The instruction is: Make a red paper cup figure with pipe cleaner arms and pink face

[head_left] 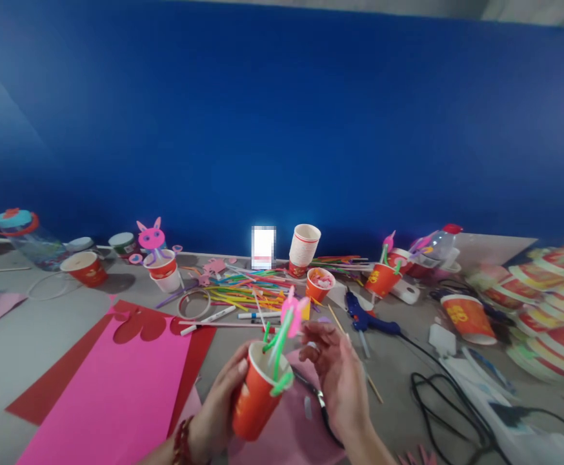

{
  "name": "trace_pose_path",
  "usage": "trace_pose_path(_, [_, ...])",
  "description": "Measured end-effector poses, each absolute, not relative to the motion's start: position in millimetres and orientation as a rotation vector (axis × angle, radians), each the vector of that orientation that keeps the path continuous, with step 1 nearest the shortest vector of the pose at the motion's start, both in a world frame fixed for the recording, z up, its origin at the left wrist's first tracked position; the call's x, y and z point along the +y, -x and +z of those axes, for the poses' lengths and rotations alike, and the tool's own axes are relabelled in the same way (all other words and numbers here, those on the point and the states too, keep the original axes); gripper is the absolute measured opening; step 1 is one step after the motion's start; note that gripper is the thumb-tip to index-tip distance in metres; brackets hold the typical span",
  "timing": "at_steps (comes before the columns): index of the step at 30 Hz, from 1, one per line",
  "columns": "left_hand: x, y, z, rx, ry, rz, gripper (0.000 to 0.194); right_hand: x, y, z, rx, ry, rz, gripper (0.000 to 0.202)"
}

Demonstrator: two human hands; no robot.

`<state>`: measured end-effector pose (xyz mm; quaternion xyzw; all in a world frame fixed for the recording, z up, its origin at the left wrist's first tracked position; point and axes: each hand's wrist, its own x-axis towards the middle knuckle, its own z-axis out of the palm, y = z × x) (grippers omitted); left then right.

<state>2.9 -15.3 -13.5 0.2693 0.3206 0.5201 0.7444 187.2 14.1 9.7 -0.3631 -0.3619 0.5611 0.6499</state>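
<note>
My left hand (221, 394) is wrapped round a red paper cup (257, 394), held tilted above the table. Green pipe cleaners (282, 342) stick up out of the cup, and one bends over its rim. On top of them sits a pink paper animal head (292, 313) with long ears. Just right of that head is my right hand (333, 368), its fingers loosely curled and apart; whether the fingertips touch the head I cannot tell. Scissors (321, 399) lie on the pink paper (301, 429) beneath, partly hidden by my right hand.
Pink and red sheets (112, 387) lie at left. Coloured pipe cleaners (243, 290) are heaped behind my hands. A blue glue gun (364, 316) trails its cord at right, near stacked paper bowls (557, 303). A finished-looking pink rabbit cup (163, 265) stands back left; stacked cups (305, 245) stand behind.
</note>
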Motion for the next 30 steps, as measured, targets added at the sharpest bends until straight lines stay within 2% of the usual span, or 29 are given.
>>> trace_pose_path(3, [-12,-1,-15,0.6,-0.391,0.985,0.058,12,-181,5,-1.076,0.808,1.341,0.043])
trace_pose_path(7, [-11,2,-38,0.44,-0.351,0.837,0.065,4,-164,-5,-1.309,0.68,1.569,0.074])
trace_pose_path(11, [-12,1,-57,0.51,-0.332,0.832,0.064,-1,-156,-10,-1.279,0.657,1.575,0.069])
trace_pose_path(17, [-7,0,-40,0.635,-0.593,1.088,0.073,5,-163,-12,-1.304,0.786,1.344,0.079])
trace_pose_path(20, [-5,4,-31,0.662,-0.851,1.253,0.068,9,-166,-14,-1.313,0.859,1.259,0.082])
trace_pose_path(23, [-7,6,-23,0.771,-1.075,1.259,0.065,10,-166,-14,-1.321,0.868,1.252,0.081])
trace_pose_path(26, [-10,4,-18,0.796,-1.119,1.236,0.058,8,-165,-10,-1.348,0.855,1.257,0.075])
trace_pose_path(30, [-11,4,-24,0.804,-1.074,1.256,0.058,6,-163,-8,-1.4,0.828,1.246,0.071])
